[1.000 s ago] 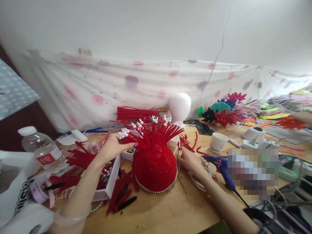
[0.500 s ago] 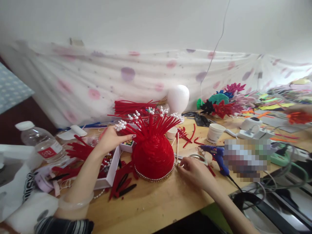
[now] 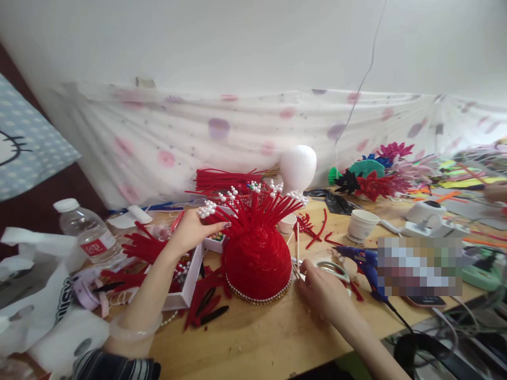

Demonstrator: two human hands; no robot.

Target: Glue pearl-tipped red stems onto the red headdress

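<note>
A red domed headpiece (image 3: 257, 264) stands on the wooden table, its rim edged with pearl and gold beads. Red stems fan out from its top, tipped with white bead clusters (image 3: 207, 209). My left hand (image 3: 194, 232) is closed round stems at the upper left of the headpiece, the thumb stretched across them. To the right of the beaded rim, my right hand (image 3: 319, 287) has its fingers pinched close to the tabletop near a thin white stick (image 3: 298, 248). What those fingertips hold is too small to tell.
A blue glue gun (image 3: 368, 264) and paper cup (image 3: 362, 224) lie right of the headpiece. On the left are a bottle (image 3: 93, 240) and white box (image 3: 186, 287). A white foam head (image 3: 299, 166) stands behind. Another person's hand (image 3: 495, 192) is far right.
The whole view has shifted, so things sit further right and slightly lower. My left hand keeps its hold on the stems. My right hand stays low beside the rim, its fingers slightly turned.
</note>
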